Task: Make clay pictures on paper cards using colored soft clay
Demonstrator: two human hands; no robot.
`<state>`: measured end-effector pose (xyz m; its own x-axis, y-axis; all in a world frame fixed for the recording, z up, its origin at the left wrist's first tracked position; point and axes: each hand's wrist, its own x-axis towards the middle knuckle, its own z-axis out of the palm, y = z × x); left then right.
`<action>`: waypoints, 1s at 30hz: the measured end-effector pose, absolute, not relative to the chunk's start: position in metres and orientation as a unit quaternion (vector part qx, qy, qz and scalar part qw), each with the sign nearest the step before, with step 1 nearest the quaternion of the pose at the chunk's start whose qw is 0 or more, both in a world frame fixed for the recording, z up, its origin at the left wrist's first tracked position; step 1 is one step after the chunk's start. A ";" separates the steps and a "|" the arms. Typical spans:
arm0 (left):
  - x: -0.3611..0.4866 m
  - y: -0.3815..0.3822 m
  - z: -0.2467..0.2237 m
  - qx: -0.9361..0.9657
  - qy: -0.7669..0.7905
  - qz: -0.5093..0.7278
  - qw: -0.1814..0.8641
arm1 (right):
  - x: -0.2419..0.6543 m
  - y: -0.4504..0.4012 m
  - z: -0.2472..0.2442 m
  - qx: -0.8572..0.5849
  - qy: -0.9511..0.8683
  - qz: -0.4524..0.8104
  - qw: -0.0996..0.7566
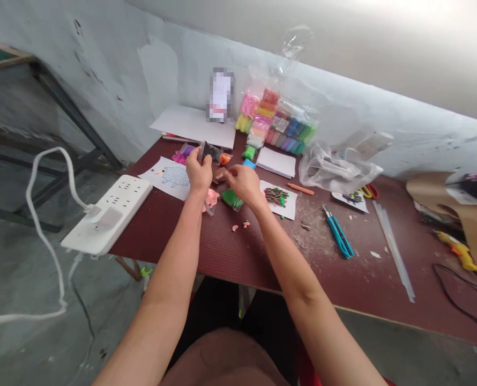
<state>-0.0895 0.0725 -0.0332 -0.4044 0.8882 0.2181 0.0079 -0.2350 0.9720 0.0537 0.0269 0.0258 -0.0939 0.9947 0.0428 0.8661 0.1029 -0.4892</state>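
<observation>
My left hand (199,169) is closed on a small packet of black clay (211,152) near the back of the dark red table (218,241). Just to the right, my right hand (243,182) has its fingers bent at a brown packet (220,175); whether they grip it is unclear. An orange packet (224,158) lies between and behind the hands. Nearer the front are a pink clay packet (211,198) and a green one (232,199). Small pink bits (246,224) lie on the tabletop. Left of my left hand is a paper with a blue drawing (174,176).
A white power strip (109,214) sits at the left edge. Bagged colored clay (278,120) and a phone (221,96) stand by the wall. To the right are green-tipped stems (276,197), teal-handled tweezers (338,233), clear sticks (394,252) and a yellow glue gun (457,250).
</observation>
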 end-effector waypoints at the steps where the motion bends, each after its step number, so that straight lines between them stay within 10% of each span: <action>1: -0.087 0.074 -0.035 0.415 0.522 0.661 0.343 | 0.047 0.033 0.027 -0.651 -0.722 0.172 0.159; 17: -0.076 0.067 -0.027 0.353 0.491 0.666 0.437 | 0.042 0.040 0.020 -0.666 -0.695 0.201 0.182; 30: -0.068 0.045 -0.006 0.547 0.374 0.544 0.515 | 0.102 0.021 0.025 -0.561 -0.634 0.324 0.421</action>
<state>-0.0684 0.0447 -0.0057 0.1283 0.9692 0.2100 -0.1502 -0.1904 0.9702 0.1015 0.0215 0.0248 -0.0151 0.9853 0.1701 0.4393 0.1593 -0.8841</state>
